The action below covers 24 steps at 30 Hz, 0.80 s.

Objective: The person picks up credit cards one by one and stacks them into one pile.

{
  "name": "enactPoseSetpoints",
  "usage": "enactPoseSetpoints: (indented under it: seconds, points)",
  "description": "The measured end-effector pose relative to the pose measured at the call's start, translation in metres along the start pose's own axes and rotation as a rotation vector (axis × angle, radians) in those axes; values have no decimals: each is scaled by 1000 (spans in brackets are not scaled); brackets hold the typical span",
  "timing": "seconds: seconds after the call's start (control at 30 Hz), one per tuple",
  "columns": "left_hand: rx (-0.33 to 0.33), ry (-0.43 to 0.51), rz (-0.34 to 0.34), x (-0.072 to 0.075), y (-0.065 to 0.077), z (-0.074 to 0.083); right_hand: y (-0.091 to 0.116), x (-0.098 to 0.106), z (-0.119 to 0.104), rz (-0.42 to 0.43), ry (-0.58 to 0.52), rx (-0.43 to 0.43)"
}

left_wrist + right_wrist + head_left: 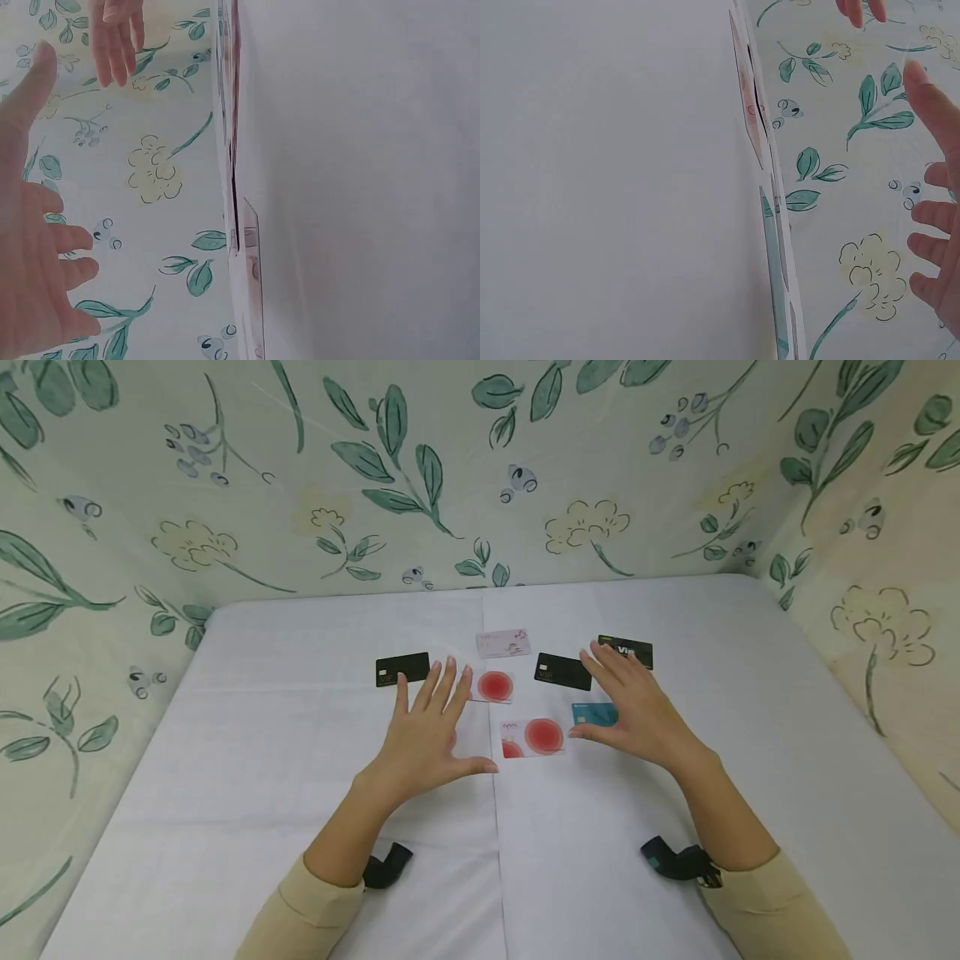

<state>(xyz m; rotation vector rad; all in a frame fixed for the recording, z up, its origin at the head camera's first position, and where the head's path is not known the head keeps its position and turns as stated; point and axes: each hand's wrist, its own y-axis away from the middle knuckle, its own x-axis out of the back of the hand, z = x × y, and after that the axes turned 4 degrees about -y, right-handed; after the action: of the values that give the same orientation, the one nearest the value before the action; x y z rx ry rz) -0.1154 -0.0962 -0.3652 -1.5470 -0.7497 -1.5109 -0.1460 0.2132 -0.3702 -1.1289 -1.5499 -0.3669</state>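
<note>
My left hand point(420, 739) is held above the white table with its fingers spread, holding nothing. Under its fingertips lie a black VIP card point(386, 672) and a card with a red circle point(496, 687), partly covered. A sliver of red beside the palm hints at another card, mostly hidden. Palm down, my right hand point(645, 718) hovers over a teal card point(591, 714) and a second black VIP card point(637, 653), covering part of each. Between the hands lie another black card point(562, 672) and a pink-and-red card point(533, 738). Farther back is a pale pink card point(503, 643).
A white cloth covers the table point(225, 760), with a crease running down its middle. Leaf-patterned fabric point(420, 543) hangs behind and at both sides. Black curved devices point(388, 866) sit at both wrists, next to the beige sleeves point(307, 914).
</note>
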Motion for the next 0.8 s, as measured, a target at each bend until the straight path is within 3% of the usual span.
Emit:
enactPoseSetpoints:
  seconds: [0.43,0.63,0.8]
  points:
    - [-33,345,-27,-15,-3,6,3,-13,6,-84,-259,-74]
    - [-45,418,18,-22,-4,10,4,-18,9,-112,-318,-126]
    - [-38,450,16,-30,-6,14,4,-22,8,-137,-323,-144]
